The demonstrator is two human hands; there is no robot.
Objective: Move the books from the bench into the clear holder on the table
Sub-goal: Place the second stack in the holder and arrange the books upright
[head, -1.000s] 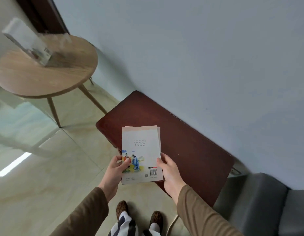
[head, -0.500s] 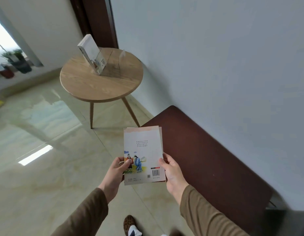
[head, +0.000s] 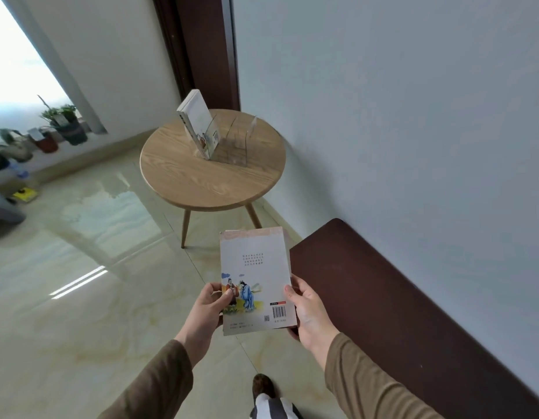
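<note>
Gripping a book (head: 256, 279) by its lower side edges, the left hand (head: 209, 309) and right hand (head: 307, 309) hold it above the floor (head: 80, 297), back cover up, barcode near the right thumb, long axis pointing toward the round desk (head: 201, 182), where the holder (head: 235, 140) contains another book (head: 198, 125).

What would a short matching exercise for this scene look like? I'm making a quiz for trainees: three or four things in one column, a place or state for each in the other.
Things:
1. held book
2. leaning book
3. clear holder
4. bench

Places or states:
A. dark brown, along the wall, nothing on its visible part
B. gripped at its lower edges by the left hand and the right hand
C. tilted in the leftmost slot
D. on the round table, its other slots free

Pairs: 1-B, 2-C, 3-D, 4-A
</note>
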